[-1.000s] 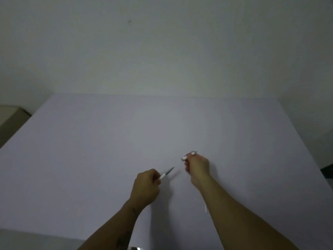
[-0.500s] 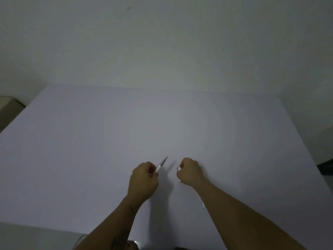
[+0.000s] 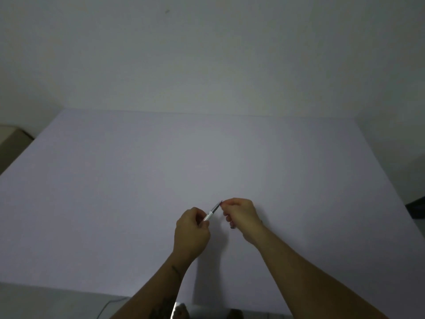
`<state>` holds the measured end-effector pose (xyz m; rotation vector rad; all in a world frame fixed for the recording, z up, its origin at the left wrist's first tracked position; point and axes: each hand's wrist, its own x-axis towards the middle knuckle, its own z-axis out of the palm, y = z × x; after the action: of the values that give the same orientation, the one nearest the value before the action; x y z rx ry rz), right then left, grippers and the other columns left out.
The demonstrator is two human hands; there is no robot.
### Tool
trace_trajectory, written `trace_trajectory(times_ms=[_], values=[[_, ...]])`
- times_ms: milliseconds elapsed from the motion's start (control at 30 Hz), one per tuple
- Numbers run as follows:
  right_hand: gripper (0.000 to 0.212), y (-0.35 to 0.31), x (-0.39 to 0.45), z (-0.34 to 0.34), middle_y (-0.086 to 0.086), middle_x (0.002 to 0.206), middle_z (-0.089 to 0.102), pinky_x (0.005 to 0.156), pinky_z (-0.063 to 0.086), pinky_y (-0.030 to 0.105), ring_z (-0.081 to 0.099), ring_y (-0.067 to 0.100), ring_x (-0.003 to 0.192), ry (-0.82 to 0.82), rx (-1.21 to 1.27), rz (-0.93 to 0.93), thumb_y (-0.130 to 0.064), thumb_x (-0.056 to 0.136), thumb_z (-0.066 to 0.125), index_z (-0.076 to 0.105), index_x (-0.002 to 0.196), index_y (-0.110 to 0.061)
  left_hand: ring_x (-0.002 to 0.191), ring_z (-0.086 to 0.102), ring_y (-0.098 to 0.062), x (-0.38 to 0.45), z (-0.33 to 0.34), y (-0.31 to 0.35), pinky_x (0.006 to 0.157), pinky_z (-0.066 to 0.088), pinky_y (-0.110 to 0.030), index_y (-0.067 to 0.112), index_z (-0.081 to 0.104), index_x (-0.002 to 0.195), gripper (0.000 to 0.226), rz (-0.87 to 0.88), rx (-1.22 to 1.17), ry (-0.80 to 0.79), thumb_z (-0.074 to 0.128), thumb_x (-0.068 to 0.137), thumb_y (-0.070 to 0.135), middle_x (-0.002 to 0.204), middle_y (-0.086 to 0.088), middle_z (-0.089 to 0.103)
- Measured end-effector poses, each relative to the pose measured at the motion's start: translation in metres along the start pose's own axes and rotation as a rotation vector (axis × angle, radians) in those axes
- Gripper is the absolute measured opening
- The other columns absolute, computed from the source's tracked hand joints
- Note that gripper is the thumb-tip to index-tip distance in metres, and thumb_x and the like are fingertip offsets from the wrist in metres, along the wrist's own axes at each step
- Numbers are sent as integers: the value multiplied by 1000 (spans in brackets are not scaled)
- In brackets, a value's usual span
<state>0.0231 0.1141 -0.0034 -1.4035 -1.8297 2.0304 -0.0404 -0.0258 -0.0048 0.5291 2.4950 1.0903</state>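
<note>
My left hand [image 3: 192, 231] grips a slim white pen [image 3: 212, 211] by its barrel, with the dark tip pointing up and to the right. My right hand [image 3: 241, 217] is curled just right of it, and its thumb and forefinger meet the pen's tip. A small end of the pen cap [image 3: 232, 226] peeks out below the curled fingers of that hand; the rest of the cap is hidden. Both hands hover low over a large white tabletop [image 3: 138, 180].
A plain wall rises behind the table's far edge. A beige object [image 3: 9, 139] stands beyond the left edge and a dark object [image 3: 416, 208] beyond the right edge. A thin cable [image 3: 110, 305] and a shiny item [image 3: 181, 311] lie below the near edge.
My hands have come together. The right hand turned the cap down into its fist, then moved left until its fingertips reached the pen's tip. The left hand tilted the pen more upright.
</note>
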Motion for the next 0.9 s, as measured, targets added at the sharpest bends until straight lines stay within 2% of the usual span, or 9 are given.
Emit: trace_trajectory(times_ms=[67,167,333,433,533,633,733,900], values=[[11,-8,-13,7,7,67,60,51,43,27,51,17,57,-64,201,117,-13,88,65,72,85,-6,71,59,-12,-2,-1,3,65,53,-28,20,60,79,15,34,-8,-6,64,81,5,78,3,62],[11,-14,-21,18,6,64,57,54,42,29,48,16,56,20,355,163,-12,88,66,68,82,-3,70,59,-11,-3,-6,8,64,54,-28,20,60,79,17,86,-9,-22,65,82,4,75,5,62],[10,-25,-29,29,8,68,58,54,44,27,48,16,58,142,325,44,-7,90,63,71,88,0,69,60,-10,4,-24,7,67,57,-30,21,64,80,18,181,-28,-48,62,86,4,72,7,63],[12,-28,-33,37,10,77,61,60,48,28,51,17,66,121,371,31,-5,91,63,73,97,-1,69,60,-10,10,-36,2,66,54,-23,24,63,81,19,221,-38,-71,61,89,6,73,9,62],[13,-27,-40,47,10,79,60,62,48,29,51,18,68,70,507,31,-3,92,61,70,102,0,71,60,-10,14,-47,-6,68,56,-27,23,62,83,18,266,-41,-73,59,89,6,74,9,61],[9,-22,-47,55,8,73,58,58,47,29,50,17,63,74,533,39,-8,91,65,67,97,-2,71,60,-10,10,-55,-14,68,57,-28,22,62,84,16,318,-18,-94,60,88,6,75,9,61],[11,-22,-54,62,6,64,54,56,45,30,47,17,58,158,483,41,-13,90,67,68,89,-2,69,59,-10,8,-60,-16,65,55,-25,23,61,82,16,355,-8,-112,61,88,8,74,9,60],[5,-30,-56,67,7,64,53,57,45,29,47,17,58,235,515,-9,-2,88,65,69,87,0,69,58,-9,14,-64,-12,66,56,-28,20,62,82,15,372,-6,-97,61,88,6,74,10,60]])
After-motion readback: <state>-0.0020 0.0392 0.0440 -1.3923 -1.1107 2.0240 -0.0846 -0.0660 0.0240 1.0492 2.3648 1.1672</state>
